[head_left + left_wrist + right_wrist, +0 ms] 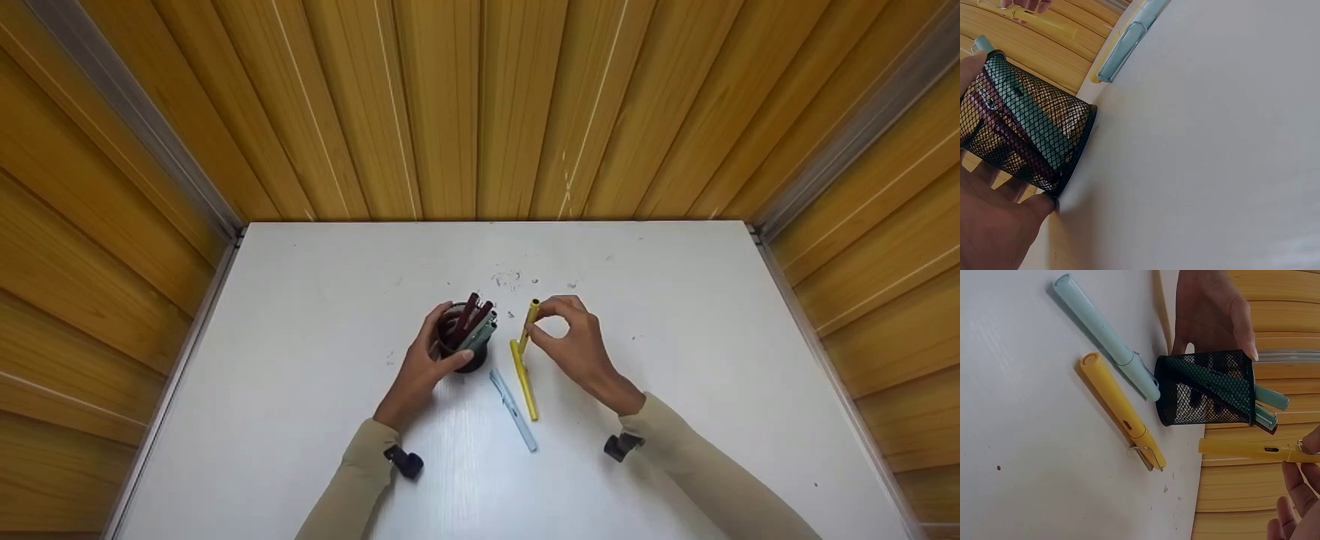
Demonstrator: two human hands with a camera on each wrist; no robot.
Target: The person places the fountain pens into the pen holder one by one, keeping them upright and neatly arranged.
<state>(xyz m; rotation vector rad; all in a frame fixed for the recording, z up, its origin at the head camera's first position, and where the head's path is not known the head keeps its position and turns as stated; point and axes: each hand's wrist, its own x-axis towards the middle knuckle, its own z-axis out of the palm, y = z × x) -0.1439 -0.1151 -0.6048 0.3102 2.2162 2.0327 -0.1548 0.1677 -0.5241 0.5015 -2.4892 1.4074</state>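
Observation:
My left hand (424, 365) grips a black mesh pen cup (1027, 121) standing on the table, thumb on the near side. Inside lean dark red pens (466, 319) and green pens (480, 334). To the right of the cup, my right hand (579, 346) pinches a yellow pen (1247, 449) near its clip end between thumb and fingers, held up above the table. Another yellow pen (1117, 402) lies on the table below it. Beside that one lies a light blue pen (1100, 332), closer to the cup's base.
The white table (315, 300) bears dark scuff marks (508, 279) beyond the cup. Wood-patterned panel walls (450, 112) rise at the back and both sides, with grey metal posts (150, 127) in the corners. A small black device (405, 461) sits on each wrist.

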